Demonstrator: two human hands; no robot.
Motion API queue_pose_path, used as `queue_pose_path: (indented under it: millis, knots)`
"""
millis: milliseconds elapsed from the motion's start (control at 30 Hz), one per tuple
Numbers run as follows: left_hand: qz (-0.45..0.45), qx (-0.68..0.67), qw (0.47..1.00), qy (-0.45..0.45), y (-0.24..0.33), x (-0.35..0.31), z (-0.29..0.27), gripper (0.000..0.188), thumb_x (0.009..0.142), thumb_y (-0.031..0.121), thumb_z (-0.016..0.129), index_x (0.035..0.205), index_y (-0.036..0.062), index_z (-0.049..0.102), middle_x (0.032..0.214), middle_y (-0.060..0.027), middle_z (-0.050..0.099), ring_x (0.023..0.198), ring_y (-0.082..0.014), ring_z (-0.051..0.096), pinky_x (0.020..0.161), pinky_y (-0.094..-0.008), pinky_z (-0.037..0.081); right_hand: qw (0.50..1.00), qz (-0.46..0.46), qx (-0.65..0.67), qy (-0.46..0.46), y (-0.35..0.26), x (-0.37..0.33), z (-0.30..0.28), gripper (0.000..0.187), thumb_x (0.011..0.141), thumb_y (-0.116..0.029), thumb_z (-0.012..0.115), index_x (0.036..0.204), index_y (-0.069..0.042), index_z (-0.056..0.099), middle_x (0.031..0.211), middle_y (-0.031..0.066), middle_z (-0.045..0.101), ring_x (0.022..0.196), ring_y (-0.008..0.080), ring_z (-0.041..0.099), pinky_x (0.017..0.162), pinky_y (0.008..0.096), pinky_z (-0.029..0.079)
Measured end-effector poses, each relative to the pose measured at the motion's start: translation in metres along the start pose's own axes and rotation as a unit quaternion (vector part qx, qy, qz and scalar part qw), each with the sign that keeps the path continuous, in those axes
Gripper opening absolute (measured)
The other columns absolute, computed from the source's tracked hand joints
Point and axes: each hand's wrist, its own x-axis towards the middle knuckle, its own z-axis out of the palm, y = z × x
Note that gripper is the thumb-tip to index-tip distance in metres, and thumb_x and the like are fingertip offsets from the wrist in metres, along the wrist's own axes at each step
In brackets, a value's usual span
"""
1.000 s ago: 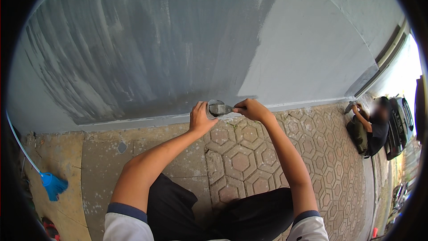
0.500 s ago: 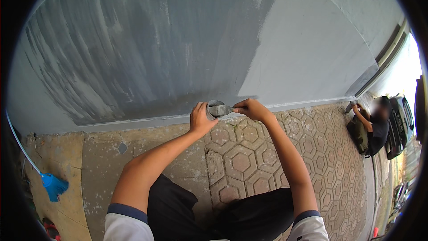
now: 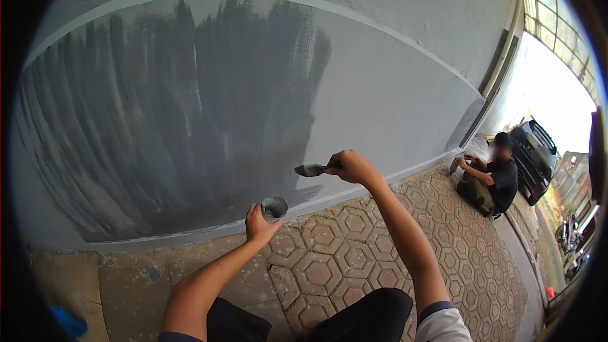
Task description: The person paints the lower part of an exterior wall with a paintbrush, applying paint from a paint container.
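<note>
My right hand (image 3: 349,168) is closed around the handle of a paintbrush (image 3: 310,170). The brush's grey-coated bristles point left, at the wall's dark painted area; I cannot tell whether they touch it. Lower and to the left, my left hand (image 3: 260,223) grips a small cup (image 3: 275,209) by its side. The cup's mouth faces up toward me, and its inside is coated with grey paint. Before me stands a light grey wall (image 3: 373,88) with a broad dark grey patch of streaky brushwork (image 3: 247,101) on its left part.
Hexagon-patterned paving (image 3: 354,256) lies under me, beside plain concrete slabs (image 3: 136,291). At the right, another person (image 3: 494,177) sits by the wall near a parked dark car (image 3: 533,158). Something blue (image 3: 68,322) shows at the lower left edge.
The brush has come out of the cup and risen toward the wall in my right hand. My left hand and the cup sit lower and further left. The view has tilted up.
</note>
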Motion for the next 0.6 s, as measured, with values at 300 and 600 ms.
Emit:
queue_pose_path:
  millis: [300, 600]
  knots:
    - [-0.016, 0.003, 1.0, -0.01, -0.003, 0.002, 0.003, 0.05, 0.056, 0.024, 0.077, 0.093, 0.0, 0.053, 0.096, -0.0157, 0.055, 0.093, -0.0345, 0.054, 0.08, -0.0424, 0.045, 0.938, -0.016, -0.259, 0.229, -0.079, 0.062, -0.202, 0.02, 0.083, -0.016, 0.059, 0.1, -0.021, 0.067, 0.086, 0.0067, 0.066, 0.077, 0.0271, 0.062, 0.063, 0.0383, 0.05]
    - [-0.025, 0.013, 1.0, -0.011, -0.004, 0.0, 0.0, 0.052, 0.056, 0.024, 0.077, 0.095, -0.0001, 0.054, 0.097, -0.0157, 0.055, 0.093, -0.034, 0.055, 0.08, -0.0421, 0.045, 0.891, 0.01, -0.285, 0.353, -0.115, 0.081, -0.139, 0.036, 0.083, -0.003, 0.047, 0.114, -0.018, 0.059, 0.09, 0.0111, 0.056, 0.076, 0.0269, 0.061, 0.06, 0.0379, 0.05]
